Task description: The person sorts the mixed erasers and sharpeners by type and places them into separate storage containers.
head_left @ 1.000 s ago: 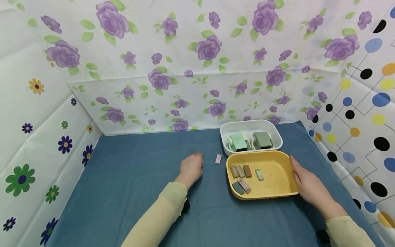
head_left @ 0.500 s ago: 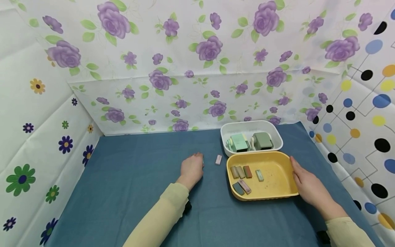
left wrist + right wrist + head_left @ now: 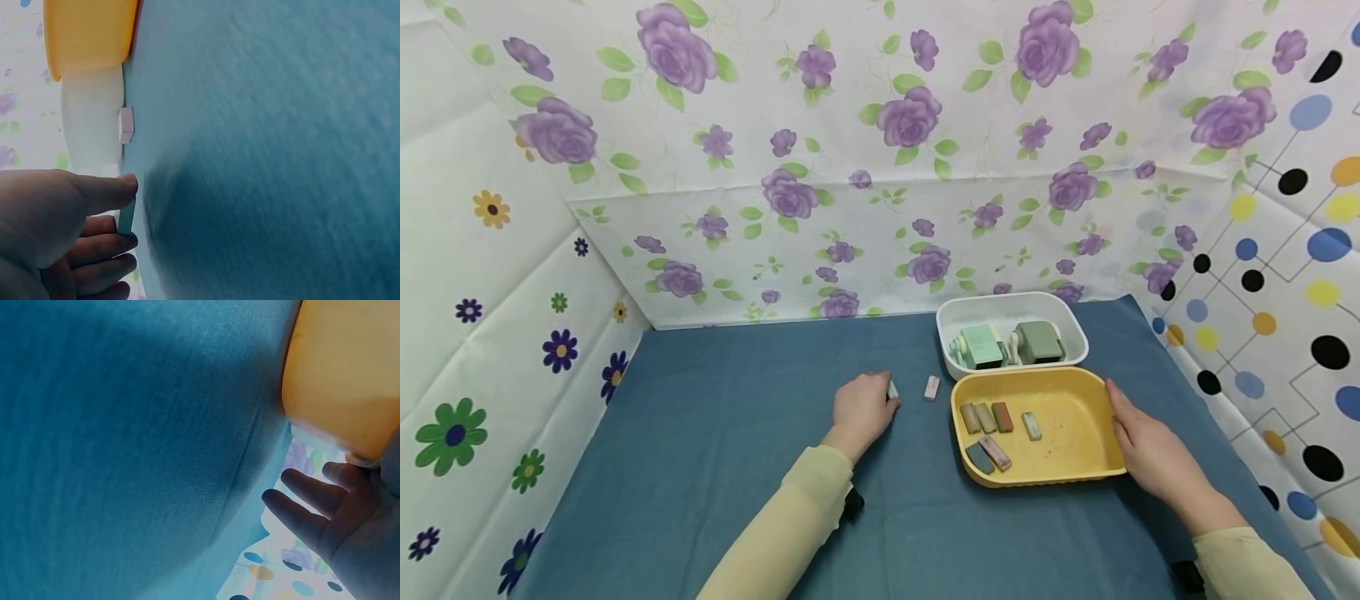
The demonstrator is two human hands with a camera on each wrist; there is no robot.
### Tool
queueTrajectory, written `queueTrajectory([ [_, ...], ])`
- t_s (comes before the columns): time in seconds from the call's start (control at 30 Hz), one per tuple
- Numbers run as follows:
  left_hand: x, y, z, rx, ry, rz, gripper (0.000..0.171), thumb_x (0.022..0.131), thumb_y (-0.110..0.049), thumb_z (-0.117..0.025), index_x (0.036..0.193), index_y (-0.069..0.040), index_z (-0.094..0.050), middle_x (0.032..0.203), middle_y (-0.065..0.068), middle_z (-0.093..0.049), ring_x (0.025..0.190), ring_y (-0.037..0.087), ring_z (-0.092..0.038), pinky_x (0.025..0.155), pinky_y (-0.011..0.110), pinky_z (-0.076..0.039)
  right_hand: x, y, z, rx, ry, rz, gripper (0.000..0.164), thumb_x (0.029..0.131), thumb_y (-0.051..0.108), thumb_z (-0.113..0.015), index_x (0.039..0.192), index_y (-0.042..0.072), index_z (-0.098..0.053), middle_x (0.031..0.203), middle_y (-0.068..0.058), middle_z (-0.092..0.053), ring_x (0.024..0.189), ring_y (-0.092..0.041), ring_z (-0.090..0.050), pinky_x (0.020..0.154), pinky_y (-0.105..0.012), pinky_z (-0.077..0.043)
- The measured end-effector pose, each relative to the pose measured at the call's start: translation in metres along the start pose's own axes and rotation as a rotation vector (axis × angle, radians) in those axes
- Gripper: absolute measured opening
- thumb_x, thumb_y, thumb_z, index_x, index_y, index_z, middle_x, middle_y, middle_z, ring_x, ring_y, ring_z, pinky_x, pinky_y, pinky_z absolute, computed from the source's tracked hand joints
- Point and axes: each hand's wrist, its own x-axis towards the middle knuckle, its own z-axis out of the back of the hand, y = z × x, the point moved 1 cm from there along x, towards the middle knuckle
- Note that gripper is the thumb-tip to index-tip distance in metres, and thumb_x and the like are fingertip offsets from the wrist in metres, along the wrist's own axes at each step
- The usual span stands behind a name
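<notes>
My left hand (image 3: 860, 410) is low over the blue cloth, left of the trays. Its thumb and fingers pinch a small pale green block (image 3: 127, 215), whose end (image 3: 892, 390) shows past the fingers in the head view. To its right a small pink block (image 3: 932, 388) lies on the cloth. My right hand (image 3: 1157, 454) holds the right rim of a yellow tray (image 3: 1082, 417); several of its fingers (image 3: 300, 512) stretch out below the tray in the right wrist view. Inside the tray are several small blocks, among them a red-brown block (image 3: 1002, 417) and a light green block (image 3: 1030, 426).
Right behind the yellow tray stands a white tray (image 3: 946, 317) with two crank pencil sharpeners, one mint (image 3: 981, 345) and one grey-green (image 3: 1037, 342). Blue cloth (image 3: 700, 467) covers the table. A flowered sheet (image 3: 850, 250) hangs at the back, and patterned sheets line both sides.
My left hand has shifted and turned slightly, so more of the pale green block shows. The right hand and both trays have stayed in place.
</notes>
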Motion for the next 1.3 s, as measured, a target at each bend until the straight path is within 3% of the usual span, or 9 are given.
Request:
queueTrajectory([
  [0.2, -0.001, 0.000, 0.002, -0.055, -0.026, -0.007, 0.021, 0.098, -0.031, -0.081, 0.109, -0.014, -0.078, 0.081, 0.002, -0.069, 0.059, 0.017, -0.058, 0.053, 0.038, -0.052, 0.000, -0.001, 0.001, 0.001, -0.008, 0.010, 0.067, 0.118, 0.022, -0.042, 0.173, 0.007, -0.007, 0.172, -0.028, -0.023, 0.148, -0.059, -0.035, 0.113, -0.074, -0.034],
  [0.47, -0.008, -0.014, 0.009, -0.157, -0.071, -0.053, 0.042, 0.097, -0.036, -0.082, 0.130, -0.012, -0.077, 0.104, 0.007, -0.080, 0.059, 0.014, -0.061, 0.055, 0.037, -0.055, 0.000, -0.004, -0.001, 0.007, -0.019, 0.023, 0.065, 0.117, 0.021, -0.042, 0.171, 0.002, -0.012, 0.171, -0.031, -0.024, 0.154, -0.058, -0.021, 0.116, -0.077, -0.026],
  [0.63, -0.016, -0.028, 0.015, -0.221, -0.086, -0.096, 0.045, 0.097, -0.039, -0.082, 0.133, -0.012, -0.077, 0.118, 0.009, -0.079, 0.070, 0.019, -0.072, 0.065, 0.041, -0.062, 0.000, -0.006, -0.002, 0.004, -0.024, 0.032, 0.065, 0.117, 0.022, -0.042, 0.172, 0.003, -0.011, 0.171, -0.030, -0.024, 0.154, -0.058, -0.022, 0.117, -0.076, -0.025],
  [0.87, -0.024, -0.049, 0.023, -0.251, -0.096, -0.156, 0.047, 0.098, -0.044, -0.079, 0.135, -0.015, -0.076, 0.130, 0.012, -0.075, 0.074, 0.019, -0.075, 0.062, 0.039, -0.062, 0.001, -0.005, -0.003, 0.007, -0.014, 0.017, 0.066, 0.117, 0.022, -0.043, 0.172, 0.004, -0.010, 0.171, -0.031, -0.023, 0.154, -0.057, -0.023, 0.117, -0.076, -0.026],
  [1.07, -0.031, -0.074, 0.026, -0.240, -0.108, -0.234, 0.049, 0.097, -0.046, -0.081, 0.135, -0.016, -0.077, 0.131, 0.012, -0.075, 0.106, 0.027, -0.077, 0.068, 0.040, -0.064, 0.000, -0.005, -0.001, 0.009, -0.010, 0.020, 0.066, 0.118, 0.022, -0.042, 0.171, 0.003, -0.009, 0.171, -0.032, -0.023, 0.154, -0.058, -0.023, 0.118, -0.075, -0.025],
  [1.2, -0.036, -0.088, 0.025, -0.233, -0.090, -0.280, 0.050, 0.094, -0.050, -0.082, 0.132, -0.018, -0.078, 0.135, 0.013, -0.073, 0.085, 0.021, -0.077, 0.051, 0.029, -0.052, 0.000, -0.004, 0.000, 0.013, -0.006, 0.017, 0.066, 0.118, 0.023, -0.041, 0.171, 0.002, -0.009, 0.171, -0.032, -0.022, 0.154, -0.057, -0.024, 0.118, -0.074, -0.025],
  [1.3, -0.039, -0.099, 0.023, -0.212, -0.095, -0.293, 0.048, 0.093, -0.052, -0.083, 0.129, -0.020, -0.079, 0.134, 0.008, -0.074, 0.078, 0.016, -0.074, 0.050, 0.025, -0.049, 0.001, -0.002, 0.001, 0.021, -0.003, 0.013, 0.066, 0.117, 0.021, -0.043, 0.172, 0.003, -0.010, 0.171, -0.030, -0.022, 0.154, -0.057, -0.024, 0.118, -0.074, -0.026],
])
